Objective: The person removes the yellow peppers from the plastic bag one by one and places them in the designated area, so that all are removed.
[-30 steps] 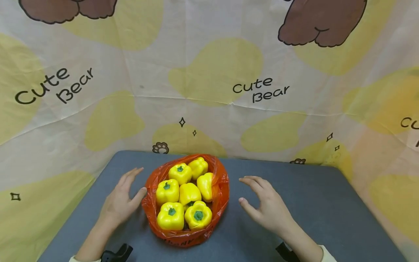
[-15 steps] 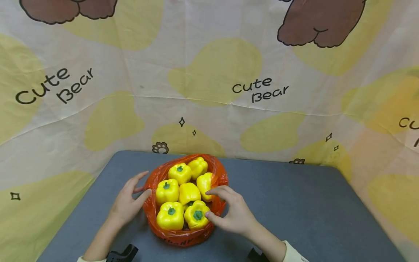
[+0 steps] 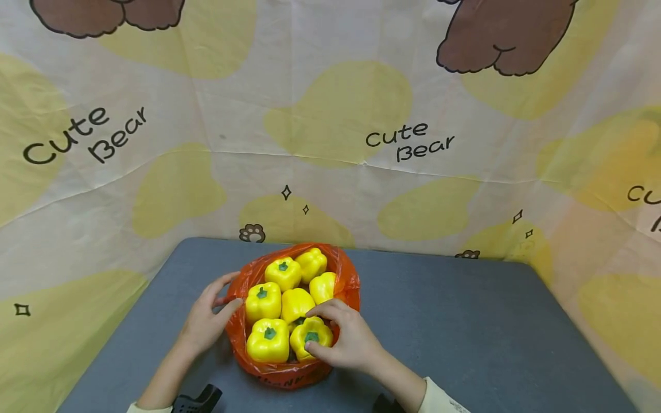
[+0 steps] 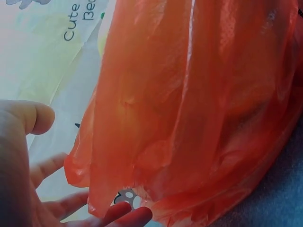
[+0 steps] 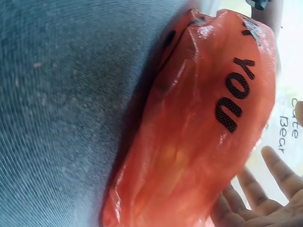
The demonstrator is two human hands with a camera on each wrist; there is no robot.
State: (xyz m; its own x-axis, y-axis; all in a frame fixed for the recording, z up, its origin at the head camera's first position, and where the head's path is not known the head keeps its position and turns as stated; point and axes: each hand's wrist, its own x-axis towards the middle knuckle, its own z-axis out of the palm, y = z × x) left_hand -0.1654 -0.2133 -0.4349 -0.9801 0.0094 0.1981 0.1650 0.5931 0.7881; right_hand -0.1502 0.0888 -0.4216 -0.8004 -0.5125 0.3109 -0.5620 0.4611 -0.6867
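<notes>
A red plastic bag point(image 3: 296, 376) with its mouth spread wide holds several yellow bell peppers point(image 3: 268, 341). At the bag's left rim is my left hand point(image 3: 202, 322), thumb over the edge and fingers against the outside; in the left wrist view some of its fingers point(image 4: 135, 218) lie at the plastic point(image 4: 156, 118). Over the front right of the bag reaches my right hand point(image 3: 351, 339), its thumb and fingers apart around the front right pepper point(image 3: 299, 344); whether they touch it I cannot tell. Spread fingers point(image 5: 255, 191) show beyond the bag point(image 5: 189, 142) in the right wrist view.
The bag stands on a grey table point(image 3: 454, 321), left of its middle. Behind the table and at both sides hangs a patterned cloth point(image 3: 330, 115) with bear prints and lettering. A black wrist device point(image 3: 198, 400) shows below my left hand.
My right hand has moved left from beside the bag to over its front right pepper. My left hand has shifted slightly right, onto the bag's rim. The peppers look unmoved.
</notes>
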